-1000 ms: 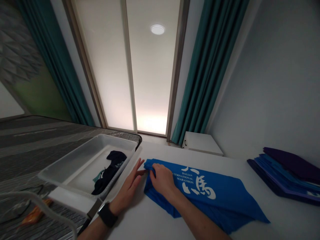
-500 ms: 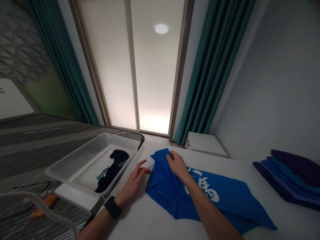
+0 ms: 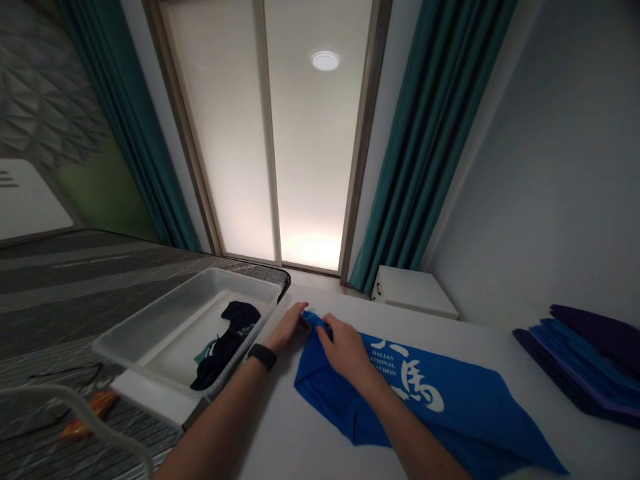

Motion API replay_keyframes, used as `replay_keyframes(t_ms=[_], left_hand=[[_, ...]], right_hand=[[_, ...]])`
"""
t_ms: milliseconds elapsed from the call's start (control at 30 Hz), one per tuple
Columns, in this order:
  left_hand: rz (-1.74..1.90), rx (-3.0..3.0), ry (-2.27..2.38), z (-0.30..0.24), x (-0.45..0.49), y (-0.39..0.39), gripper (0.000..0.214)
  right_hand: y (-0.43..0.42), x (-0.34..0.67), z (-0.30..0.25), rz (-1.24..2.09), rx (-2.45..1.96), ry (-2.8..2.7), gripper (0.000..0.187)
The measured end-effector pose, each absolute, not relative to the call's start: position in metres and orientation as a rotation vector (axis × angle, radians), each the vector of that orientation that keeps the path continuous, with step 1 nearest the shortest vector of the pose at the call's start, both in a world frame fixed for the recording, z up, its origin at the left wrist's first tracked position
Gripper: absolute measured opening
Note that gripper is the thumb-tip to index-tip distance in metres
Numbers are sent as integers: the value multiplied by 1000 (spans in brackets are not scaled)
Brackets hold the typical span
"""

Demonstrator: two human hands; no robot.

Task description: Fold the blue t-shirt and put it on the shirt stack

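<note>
A blue T-shirt (image 3: 465, 380) with large white characters and smaller white lettering lies spread on the white table, its left end bunched. Fingers of my right hand (image 3: 345, 347) are closed on the cloth near its far left corner. Right beside it, my left hand (image 3: 287, 328), with a dark band on the wrist, pinches the tip of that same corner; its thumb is partly hidden. The two hands are close together, and the near side of the shirt rests on the table, partly covered by my right forearm.
Left of the table surface (image 3: 290, 427) stands a translucent plastic bin (image 3: 165, 313) holding dark crumpled clothing (image 3: 227, 347). A stack of folded dark and blue garments (image 3: 585, 360) sits at the right. Beyond the table are a white cabinet (image 3: 415, 290) and teal curtains (image 3: 425, 147).
My left hand has moved forward and right, from beside the shirt onto its far left corner, and its fingers have closed there. My right hand still holds the cloth, slightly lower.
</note>
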State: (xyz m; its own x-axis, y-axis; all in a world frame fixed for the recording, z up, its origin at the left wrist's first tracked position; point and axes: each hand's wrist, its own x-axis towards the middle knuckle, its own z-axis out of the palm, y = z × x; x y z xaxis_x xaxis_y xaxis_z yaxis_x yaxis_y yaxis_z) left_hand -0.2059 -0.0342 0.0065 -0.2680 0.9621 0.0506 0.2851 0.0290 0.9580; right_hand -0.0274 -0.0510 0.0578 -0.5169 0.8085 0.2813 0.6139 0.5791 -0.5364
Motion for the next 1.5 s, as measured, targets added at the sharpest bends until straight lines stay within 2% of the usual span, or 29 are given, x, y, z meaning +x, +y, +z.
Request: replay_keyframes(t_ms=[167,400,633,867,1033,1300,1500], left_hand=[[1221,1335,1705,-2,-214,-29,43],[1155,1513,1799,-15,-215,-25,26],[1134,1639,1933,-17,-212,-26,20],[1052,1641,2038,-8,-207,-30,26],[896,1772,2069,-6,-206,-33,27],[978,1781,2057,-13,-208,-30,23],[960,1906,2052,-5,-208,-32,21]], right_hand=[[-85,-44,42,353,-965,-2612,13],[-84,-38,43,397,-800,-2750,23],[-37,-16,20,193,-1153,-2605,49],[-28,-10,-12,244,-1352,-2596,60],[-28,-11,-13,247,-1362,-2585,63],[-25,-12,-15,269,-1480,-2498,62],[-10,0,-9,318,-1466,-2556,54]])
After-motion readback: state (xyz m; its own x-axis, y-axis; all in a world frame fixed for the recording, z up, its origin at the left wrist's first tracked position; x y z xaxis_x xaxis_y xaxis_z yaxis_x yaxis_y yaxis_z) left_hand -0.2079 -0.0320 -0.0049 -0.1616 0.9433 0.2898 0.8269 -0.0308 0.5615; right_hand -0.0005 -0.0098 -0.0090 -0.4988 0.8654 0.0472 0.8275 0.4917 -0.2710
